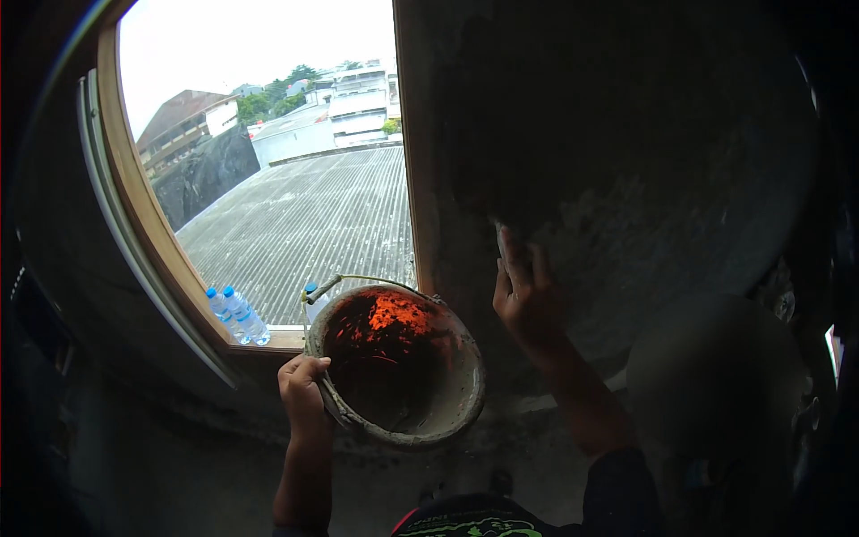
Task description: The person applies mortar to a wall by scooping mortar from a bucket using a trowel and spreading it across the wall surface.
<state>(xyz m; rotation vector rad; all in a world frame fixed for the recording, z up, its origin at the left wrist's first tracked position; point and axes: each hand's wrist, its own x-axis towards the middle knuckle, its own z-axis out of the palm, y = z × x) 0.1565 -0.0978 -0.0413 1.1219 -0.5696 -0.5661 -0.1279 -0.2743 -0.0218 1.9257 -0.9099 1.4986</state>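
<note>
My left hand [304, 389] grips the rim of a bucket [470, 394], fingers outside and thumb over the edge. The bucket is tilted so its mouth faces me. Its rim is crusted with grey, a thin wire handle rises over the far side, and bright orange light shows on the dark inside wall. What lies at its bottom is too dark to tell. My right hand [528, 300] is raised at the dark wall [608, 233], fingers closed around something narrow and pale-edged that I cannot make out. Damp-looking dark patches mark the wall above it.
Left of the wall is a wooden-framed window [412, 179] looking over a corrugated roof [304, 215]. Several water bottles [246, 318] with blue caps stand on its sill, one partly behind the bucket. A blurred round shape [716, 385] is at the right.
</note>
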